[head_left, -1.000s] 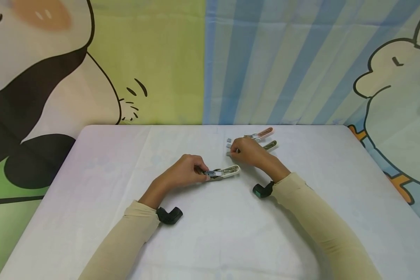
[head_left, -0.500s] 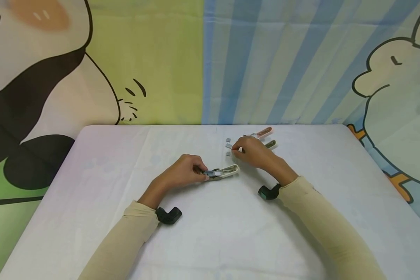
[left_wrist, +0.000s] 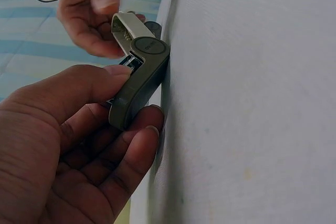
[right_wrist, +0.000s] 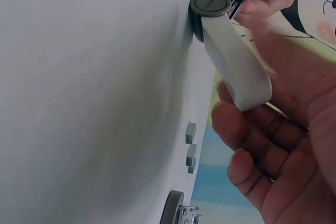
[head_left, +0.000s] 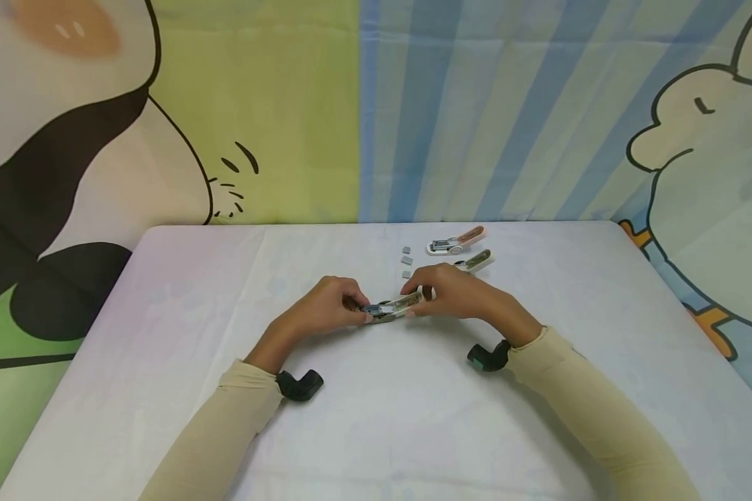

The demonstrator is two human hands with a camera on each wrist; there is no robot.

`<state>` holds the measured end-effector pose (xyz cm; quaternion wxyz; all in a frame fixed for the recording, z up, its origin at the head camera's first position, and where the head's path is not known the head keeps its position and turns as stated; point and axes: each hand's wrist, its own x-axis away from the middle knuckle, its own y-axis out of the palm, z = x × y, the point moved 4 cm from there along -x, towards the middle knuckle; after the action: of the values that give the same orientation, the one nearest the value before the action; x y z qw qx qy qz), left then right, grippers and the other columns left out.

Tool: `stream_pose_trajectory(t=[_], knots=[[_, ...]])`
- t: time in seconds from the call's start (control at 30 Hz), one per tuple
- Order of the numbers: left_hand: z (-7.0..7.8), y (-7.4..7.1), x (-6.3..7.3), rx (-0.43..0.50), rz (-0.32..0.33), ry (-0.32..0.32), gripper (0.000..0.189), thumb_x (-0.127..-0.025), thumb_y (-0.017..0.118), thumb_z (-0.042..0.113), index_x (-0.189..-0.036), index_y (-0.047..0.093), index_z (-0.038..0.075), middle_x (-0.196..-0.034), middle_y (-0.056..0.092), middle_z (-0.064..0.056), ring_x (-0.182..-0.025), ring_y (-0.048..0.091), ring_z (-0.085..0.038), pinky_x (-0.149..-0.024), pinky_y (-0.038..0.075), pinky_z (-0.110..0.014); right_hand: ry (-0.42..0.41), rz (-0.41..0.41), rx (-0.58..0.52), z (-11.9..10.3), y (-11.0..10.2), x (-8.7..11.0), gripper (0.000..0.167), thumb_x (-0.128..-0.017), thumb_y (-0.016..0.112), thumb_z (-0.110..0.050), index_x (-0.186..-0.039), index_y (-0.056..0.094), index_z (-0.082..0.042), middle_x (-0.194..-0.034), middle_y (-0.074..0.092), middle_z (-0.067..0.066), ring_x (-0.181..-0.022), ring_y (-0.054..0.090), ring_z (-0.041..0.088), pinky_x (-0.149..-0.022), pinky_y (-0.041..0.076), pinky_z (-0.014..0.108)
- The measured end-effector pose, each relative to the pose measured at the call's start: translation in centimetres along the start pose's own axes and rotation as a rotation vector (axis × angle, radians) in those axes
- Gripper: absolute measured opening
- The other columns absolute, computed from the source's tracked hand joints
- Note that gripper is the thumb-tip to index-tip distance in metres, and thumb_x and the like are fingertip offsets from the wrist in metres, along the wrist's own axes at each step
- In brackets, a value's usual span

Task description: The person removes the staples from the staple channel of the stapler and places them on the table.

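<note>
An opened stapler [head_left: 404, 303] with a white-lined top arm and grey-green base lies between my hands, its top arm swung back from the metal magazine. My left hand [head_left: 332, 304] pinches the magazine end between thumb and fingers, clearly so in the left wrist view. Around the free end of the top arm [right_wrist: 236, 61] curl the fingers of my right hand [head_left: 457, 292], the thumb on its other side. Just beyond the right fingers sit three small grey staple strips [head_left: 406, 260] in a row on the white table.
Two more opened staplers stand at the back right: one with a pink arm [head_left: 472, 236], one with a green arm [head_left: 478, 260] partly behind my right hand. The white table [head_left: 194, 292] ends at a cartoon-printed cloth [head_left: 276, 111].
My right hand has left the nearest staple strip, which stays on the table, and come toward me to the stapler's top arm. My left hand keeps its hold, nearly still.
</note>
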<state>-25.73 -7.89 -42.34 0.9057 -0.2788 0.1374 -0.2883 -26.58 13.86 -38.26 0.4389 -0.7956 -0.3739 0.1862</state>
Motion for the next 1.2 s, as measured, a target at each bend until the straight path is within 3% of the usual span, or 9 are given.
stream_pose_trajectory(t=[0.23,0.37,0.57,0.67,0.83,1.0,1.2], knots=[[1.0,0.4,-0.1,0.036,-0.052,-0.007,0.010,-0.080,0.078,0.008,-0.089,0.076,0.005,-0.083,0.066,0.002,-0.072,0.063,-0.011,-0.066,0.052,-0.028,0.001,-0.060,0.046,-0.6,-0.1,1.2,0.020,-0.087,0.074,-0.012,-0.107,0.073,-0.008,-0.098,0.066,-0.001,-0.077,0.059,0.009,-0.067,0.049,0.027],[1.7,1.4,-0.2,0.066,-0.123,-0.006,0.008,-0.079,0.078,0.010,-0.086,0.075,0.007,-0.081,0.067,0.004,-0.070,0.064,-0.010,-0.065,0.052,-0.027,0.009,-0.094,0.055,-0.8,-0.3,2.2,0.018,-0.088,0.072,-0.010,-0.106,0.073,-0.009,-0.095,0.065,-0.005,-0.076,0.057,0.006,-0.067,0.049,0.026],[2.5,3.4,-0.4,0.105,-0.251,-0.008,0.007,-0.081,0.077,0.013,-0.086,0.076,0.009,-0.075,0.069,0.005,-0.067,0.063,-0.009,-0.062,0.051,-0.026,0.046,-0.197,-0.031,-0.7,-0.5,4.1,0.018,-0.088,0.071,-0.011,-0.106,0.073,-0.007,-0.089,0.064,-0.009,-0.071,0.057,0.008,-0.064,0.049,0.026],[2.7,4.4,-0.8,0.107,-0.284,-0.015,0.006,-0.082,0.077,0.014,-0.086,0.076,0.010,-0.073,0.069,0.006,-0.065,0.062,-0.009,-0.060,0.050,-0.026,0.074,-0.245,-0.049,-0.5,-0.8,4.9,0.018,-0.088,0.071,-0.012,-0.105,0.073,-0.008,-0.087,0.063,-0.010,-0.070,0.056,0.008,-0.063,0.048,0.026],[3.4,5.8,-2.5,0.045,-0.242,0.016,0.007,-0.085,0.075,0.015,-0.090,0.075,0.010,-0.077,0.068,0.007,-0.066,0.060,-0.008,-0.060,0.050,-0.025,0.149,-0.234,-0.017,0.3,-2.1,6.0,0.019,-0.089,0.071,-0.011,-0.107,0.072,-0.006,-0.089,0.064,-0.008,-0.070,0.055,0.008,-0.063,0.048,0.027],[4.9,6.3,-4.8,-0.083,-0.137,0.075,0.013,-0.087,0.074,0.014,-0.097,0.075,0.006,-0.088,0.066,0.003,-0.075,0.059,-0.008,-0.066,0.049,-0.025,0.226,-0.134,0.037,1.3,-4.0,7.1,0.021,-0.088,0.071,-0.008,-0.109,0.072,-0.004,-0.091,0.063,-0.003,-0.069,0.052,0.012,-0.061,0.046,0.028],[5.8,7.0,-7.7,-0.169,-0.062,0.073,0.018,-0.088,0.073,0.014,-0.102,0.075,0.004,-0.094,0.067,-0.001,-0.084,0.059,-0.009,-0.073,0.047,-0.024,0.273,-0.023,0.143,2.2,-5.7,8.0,0.023,-0.088,0.072,-0.007,-0.110,0.071,-0.001,-0.099,0.063,0.006,-0.073,0.053,0.014,-0.063,0.047,0.031]])
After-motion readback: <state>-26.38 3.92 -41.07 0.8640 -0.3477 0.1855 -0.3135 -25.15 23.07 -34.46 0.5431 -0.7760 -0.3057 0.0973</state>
